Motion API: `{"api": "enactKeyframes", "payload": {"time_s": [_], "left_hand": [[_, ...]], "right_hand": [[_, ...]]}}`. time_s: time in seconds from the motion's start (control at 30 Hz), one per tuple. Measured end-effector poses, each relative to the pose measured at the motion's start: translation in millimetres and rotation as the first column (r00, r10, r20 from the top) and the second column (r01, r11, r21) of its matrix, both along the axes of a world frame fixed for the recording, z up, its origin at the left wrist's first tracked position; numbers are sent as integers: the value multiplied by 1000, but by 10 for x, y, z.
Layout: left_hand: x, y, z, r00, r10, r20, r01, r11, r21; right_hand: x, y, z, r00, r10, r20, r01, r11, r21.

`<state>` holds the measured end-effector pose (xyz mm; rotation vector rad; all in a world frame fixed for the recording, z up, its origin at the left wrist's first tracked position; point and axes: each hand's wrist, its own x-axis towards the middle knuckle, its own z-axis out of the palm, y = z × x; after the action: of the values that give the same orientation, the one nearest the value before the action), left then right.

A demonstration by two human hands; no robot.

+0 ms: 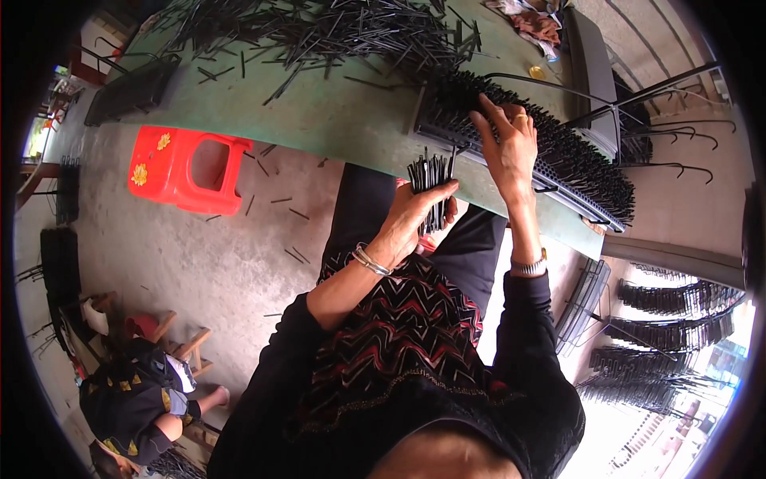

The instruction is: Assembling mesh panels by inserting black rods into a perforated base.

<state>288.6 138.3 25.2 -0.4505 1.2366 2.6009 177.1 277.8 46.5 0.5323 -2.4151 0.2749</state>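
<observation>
A bundle of thin black sticks stands roughly upright in my left hand, whose fingers are wrapped round it just off the table's front edge. To its right lies a long dark perforated rack, packed with short black sticks that stand up in rows. My right hand reaches over the rack's left part, fingers bent down among the standing sticks. Its fingertips are closed in, and whatever they hold is too small to make out against the dark rows.
Loose black sticks lie heaped across the green table. A red plastic stool stands on the floor at left, with stray sticks nearby. Metal hooks jut out at right. Filled racks hang lower right; another person sits lower left.
</observation>
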Motion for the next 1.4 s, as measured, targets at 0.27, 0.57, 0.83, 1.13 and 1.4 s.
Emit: {"api": "enactKeyframes", "payload": {"time_s": [0.27,0.57,0.83,1.13,1.4], "left_hand": [[-4,-48,-72,990,-132,46,134,990,-38],[-15,-109,0,989,-147,9,147,985,-85],[-98,-116,-115,983,-24,183,6,995,101],[-80,-69,-267,984,-104,144,62,961,271],[-82,-92,-302,993,-82,83,71,990,122]], "right_hand": [[346,147,76,396,585,708,54,754,-654],[273,188,153,246,637,730,107,731,-674],[276,195,283,683,572,455,151,499,-853],[85,-6,102,934,230,272,1,763,-647],[66,49,166,906,306,294,-74,796,-600]]}}
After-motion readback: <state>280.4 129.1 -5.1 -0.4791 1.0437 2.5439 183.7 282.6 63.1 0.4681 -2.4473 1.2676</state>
